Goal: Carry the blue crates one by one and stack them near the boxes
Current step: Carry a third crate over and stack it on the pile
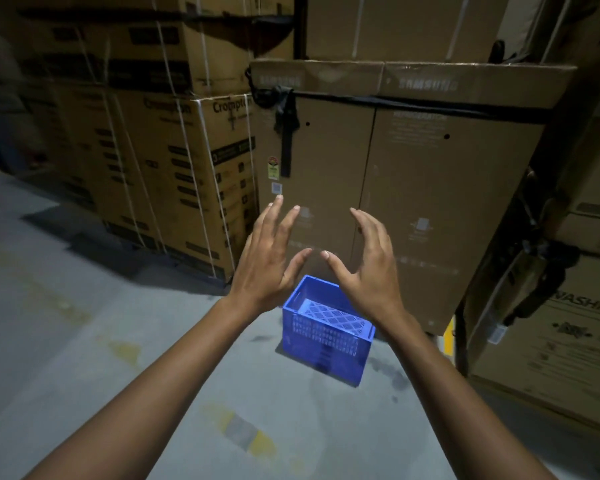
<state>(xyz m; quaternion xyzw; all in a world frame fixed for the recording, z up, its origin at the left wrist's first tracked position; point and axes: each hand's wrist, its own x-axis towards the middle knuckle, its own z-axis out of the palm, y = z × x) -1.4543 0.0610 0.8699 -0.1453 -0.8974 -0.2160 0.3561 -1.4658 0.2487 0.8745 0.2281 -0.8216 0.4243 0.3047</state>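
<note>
One blue plastic crate [326, 336] with latticed sides stands upright on the grey floor, right against the foot of a tall brown cardboard box [413, 188]. My left hand [267, 261] and my right hand [368, 268] hover above the crate with fingers spread and thumbs nearly meeting. Neither hand touches the crate or holds anything. My right wrist covers the crate's far right corner.
Strapped cardboard boxes [174, 168] are stacked high at the left, and more cartons [561, 323] stand at the right. Black straps [286, 133] hang down the tall box. The concrete floor [84, 323] with worn yellow marks stretches left and toward me.
</note>
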